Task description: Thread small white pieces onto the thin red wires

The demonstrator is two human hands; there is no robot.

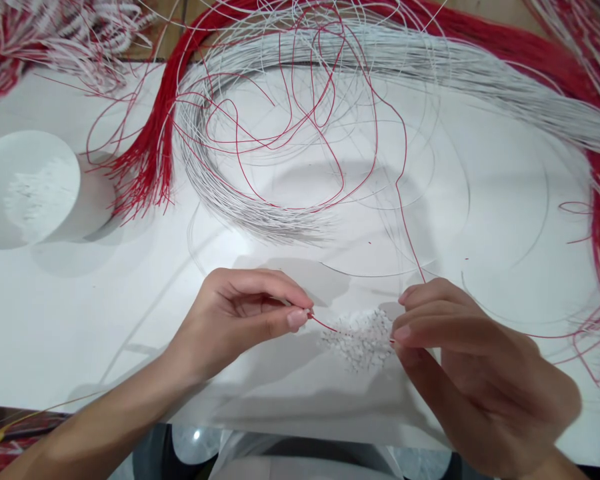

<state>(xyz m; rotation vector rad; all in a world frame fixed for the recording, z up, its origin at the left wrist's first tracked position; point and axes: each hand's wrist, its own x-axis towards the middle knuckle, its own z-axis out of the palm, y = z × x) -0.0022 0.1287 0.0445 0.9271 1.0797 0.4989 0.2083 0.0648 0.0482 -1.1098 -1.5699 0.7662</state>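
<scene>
White tabletop, kinda busy. Left hand has red wire pinched, slanting right and near toward the right hand, also pinching red.

Brn surface shows bhnd wht tbl's far edge.

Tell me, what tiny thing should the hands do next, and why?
Maybe the right hand should gently straighten the red strand: it looks curved where it leaves the pinch of the left hand, and red shows at the right hand's fingertips too.
</scene>
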